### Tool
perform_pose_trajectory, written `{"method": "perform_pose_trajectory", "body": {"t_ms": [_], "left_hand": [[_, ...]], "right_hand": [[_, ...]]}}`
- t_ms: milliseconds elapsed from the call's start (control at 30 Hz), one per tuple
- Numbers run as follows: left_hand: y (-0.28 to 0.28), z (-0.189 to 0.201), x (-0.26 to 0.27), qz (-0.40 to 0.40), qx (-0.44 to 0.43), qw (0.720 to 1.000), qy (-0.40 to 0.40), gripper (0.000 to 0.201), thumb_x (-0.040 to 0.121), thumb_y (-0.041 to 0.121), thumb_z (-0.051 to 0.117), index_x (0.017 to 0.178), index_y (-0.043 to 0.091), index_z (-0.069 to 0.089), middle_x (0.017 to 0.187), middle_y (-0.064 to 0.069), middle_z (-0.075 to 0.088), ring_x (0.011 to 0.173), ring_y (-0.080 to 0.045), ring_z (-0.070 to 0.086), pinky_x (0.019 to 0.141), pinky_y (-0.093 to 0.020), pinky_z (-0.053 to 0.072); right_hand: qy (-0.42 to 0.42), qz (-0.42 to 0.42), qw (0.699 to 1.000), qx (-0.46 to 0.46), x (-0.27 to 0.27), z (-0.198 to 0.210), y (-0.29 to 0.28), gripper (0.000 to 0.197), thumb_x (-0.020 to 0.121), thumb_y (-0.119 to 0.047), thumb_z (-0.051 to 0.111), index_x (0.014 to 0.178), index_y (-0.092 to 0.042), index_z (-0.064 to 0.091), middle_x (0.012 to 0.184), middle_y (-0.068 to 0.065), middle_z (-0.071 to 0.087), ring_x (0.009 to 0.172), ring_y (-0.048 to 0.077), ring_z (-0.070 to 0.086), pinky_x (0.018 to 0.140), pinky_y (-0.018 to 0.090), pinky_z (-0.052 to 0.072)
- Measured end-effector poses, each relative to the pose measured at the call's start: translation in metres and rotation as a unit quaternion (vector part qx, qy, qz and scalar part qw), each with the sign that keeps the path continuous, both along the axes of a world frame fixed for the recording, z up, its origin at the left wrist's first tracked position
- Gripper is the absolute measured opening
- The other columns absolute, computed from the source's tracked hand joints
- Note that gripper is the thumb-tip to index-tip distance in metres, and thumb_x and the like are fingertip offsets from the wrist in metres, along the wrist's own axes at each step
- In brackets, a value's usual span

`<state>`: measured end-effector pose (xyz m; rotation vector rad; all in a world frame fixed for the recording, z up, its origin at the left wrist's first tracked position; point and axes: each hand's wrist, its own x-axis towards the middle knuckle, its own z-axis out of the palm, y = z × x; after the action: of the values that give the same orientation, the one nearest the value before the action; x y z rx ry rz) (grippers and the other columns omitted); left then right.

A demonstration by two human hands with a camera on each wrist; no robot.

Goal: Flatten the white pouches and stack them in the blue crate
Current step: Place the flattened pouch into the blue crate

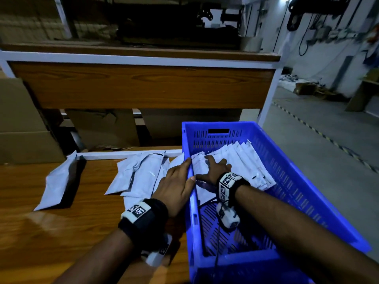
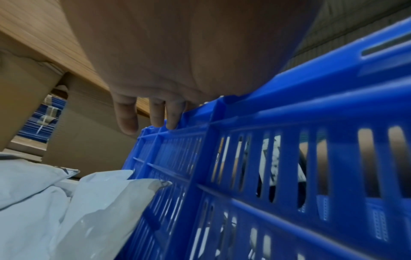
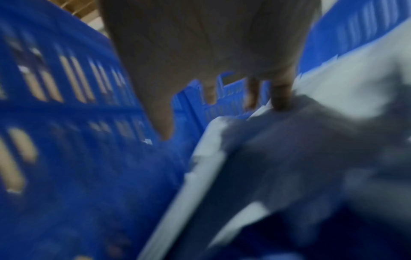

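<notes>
The blue crate [image 1: 297,181] stands at the right end of the wooden table. Several white pouches [image 1: 246,160] lie stacked against its far end. My right hand [image 1: 215,169] is inside the crate, fingers spread flat on the nearest pouch [image 1: 200,165]. My left hand [image 1: 178,181] rests with straight fingers along the crate's left rim [image 1: 190,181]. The left wrist view shows my left hand [image 2: 160,116] on the crate [image 2: 289,158] rim. The right wrist view is blurred: my right hand [image 3: 255,98] touches a pouch [image 3: 344,98] inside the crate [image 3: 66,123].
Several more white pouches [image 1: 139,175] lie overlapped on the table [image 1: 61,232] left of the crate, and one puffed pouch [image 1: 59,181] lies apart at the far left. Cardboard boxes [image 1: 20,124] and a wooden shelf [image 1: 143,85] stand behind. Pouches [image 2: 44,202] lean against the crate's outer wall.
</notes>
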<state>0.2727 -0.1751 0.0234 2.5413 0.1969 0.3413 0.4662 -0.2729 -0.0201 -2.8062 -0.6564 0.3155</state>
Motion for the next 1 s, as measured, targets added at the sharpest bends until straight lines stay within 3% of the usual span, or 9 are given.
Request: {"method": "perform_pose_trajectory", "body": {"t_ms": [167, 300, 433, 533, 600, 733, 833, 933, 1000], "left_hand": [[-0.001, 0.003, -0.001, 0.005, 0.003, 1.000, 0.007, 0.069, 0.092, 0.055, 0.016, 0.155, 0.025, 0.012, 0.154, 0.001, 0.032, 0.138, -0.017, 0.025, 0.109, -0.038, 0.032], [-0.001, 0.002, -0.001, -0.001, -0.008, 1.000, 0.001, 0.068, 0.093, 0.055, 0.016, 0.155, 0.027, 0.010, 0.154, 0.000, 0.034, 0.137, -0.017, 0.028, 0.109, -0.039, 0.032], [-0.001, 0.001, -0.001, 0.002, -0.010, 1.000, 0.005, 0.068, 0.094, 0.056, 0.015, 0.155, 0.027, 0.009, 0.154, 0.001, 0.033, 0.137, -0.016, 0.027, 0.109, -0.037, 0.031], [-0.002, -0.001, 0.000, 0.000, -0.011, 1.000, 0.001, 0.067, 0.094, 0.055, 0.015, 0.155, 0.027, 0.009, 0.156, 0.001, 0.030, 0.138, -0.015, 0.025, 0.108, -0.031, 0.027], [-0.001, -0.001, -0.001, -0.001, -0.011, 1.000, 0.001, 0.067, 0.094, 0.054, 0.016, 0.155, 0.026, 0.009, 0.156, 0.001, 0.030, 0.138, -0.015, 0.025, 0.108, -0.030, 0.026], [0.001, -0.002, 0.000, -0.006, -0.003, 1.000, -0.003, 0.076, 0.089, 0.062, 0.010, 0.155, 0.024, 0.011, 0.157, 0.000, 0.029, 0.138, -0.017, 0.026, 0.108, -0.030, 0.026], [0.000, -0.002, 0.001, -0.006, -0.003, 1.000, -0.004, 0.071, 0.093, 0.057, 0.014, 0.155, 0.023, 0.010, 0.157, 0.000, 0.029, 0.137, -0.016, 0.026, 0.107, -0.028, 0.024], [0.000, -0.001, 0.000, -0.009, -0.008, 1.000, 0.000, 0.075, 0.090, 0.062, 0.011, 0.155, 0.024, 0.010, 0.157, 0.001, 0.028, 0.137, -0.015, 0.026, 0.108, -0.030, 0.025], [0.000, -0.001, 0.001, -0.008, -0.011, 1.000, -0.003, 0.072, 0.092, 0.058, 0.013, 0.155, 0.024, 0.010, 0.157, 0.001, 0.028, 0.137, -0.015, 0.026, 0.107, -0.030, 0.026]], "right_hand": [[-0.004, -0.067, 0.997, -0.026, 0.001, 0.006, 0.004, 0.094, 0.060, -0.061, 0.070, 0.140, -0.035, 0.028, 0.134, 0.020, 0.029, 0.118, 0.042, 0.040, 0.096, 0.047, 0.039], [0.051, -0.072, 0.994, 0.065, 0.009, 0.003, 0.001, 0.093, 0.055, -0.057, 0.073, 0.135, -0.038, 0.029, 0.125, 0.015, 0.034, 0.105, 0.038, 0.052, 0.090, 0.041, 0.048], [0.098, -0.004, 0.989, 0.114, 0.012, -0.004, 0.005, 0.104, 0.050, -0.061, 0.077, 0.139, -0.049, 0.024, 0.140, 0.014, 0.041, 0.124, 0.036, 0.045, 0.100, 0.045, 0.044], [0.108, 0.049, 0.988, 0.097, 0.002, -0.007, 0.009, 0.096, 0.062, -0.061, 0.078, 0.141, -0.057, 0.025, 0.148, 0.022, 0.024, 0.135, 0.042, 0.031, 0.109, 0.047, 0.037], [0.078, 0.073, 0.991, 0.075, 0.000, -0.014, 0.013, 0.089, 0.071, -0.049, 0.079, 0.145, -0.051, 0.029, 0.145, 0.028, 0.021, 0.134, 0.045, 0.031, 0.110, 0.045, 0.036], [0.021, 0.047, 0.999, 0.014, 0.009, -0.008, 0.014, 0.084, 0.075, -0.023, 0.077, 0.147, -0.037, 0.037, 0.144, 0.030, 0.029, 0.136, 0.043, 0.031, 0.107, 0.036, 0.040], [-0.028, 0.022, 0.998, -0.051, 0.029, 0.012, -0.001, 0.061, 0.088, -0.020, 0.065, 0.144, -0.020, 0.044, 0.146, 0.019, 0.037, 0.136, 0.040, 0.031, 0.105, 0.035, 0.035], [-0.082, 0.031, 0.983, -0.159, 0.044, 0.022, -0.016, 0.049, 0.096, -0.017, 0.053, 0.142, -0.006, 0.042, 0.148, 0.017, 0.038, 0.132, 0.033, 0.040, 0.094, 0.031, 0.036], [-0.092, 0.039, 0.983, -0.154, 0.041, 0.029, -0.018, 0.056, 0.098, -0.028, 0.052, 0.147, -0.009, 0.034, 0.150, 0.016, 0.036, 0.139, 0.034, 0.032, 0.106, 0.037, 0.032]]}}
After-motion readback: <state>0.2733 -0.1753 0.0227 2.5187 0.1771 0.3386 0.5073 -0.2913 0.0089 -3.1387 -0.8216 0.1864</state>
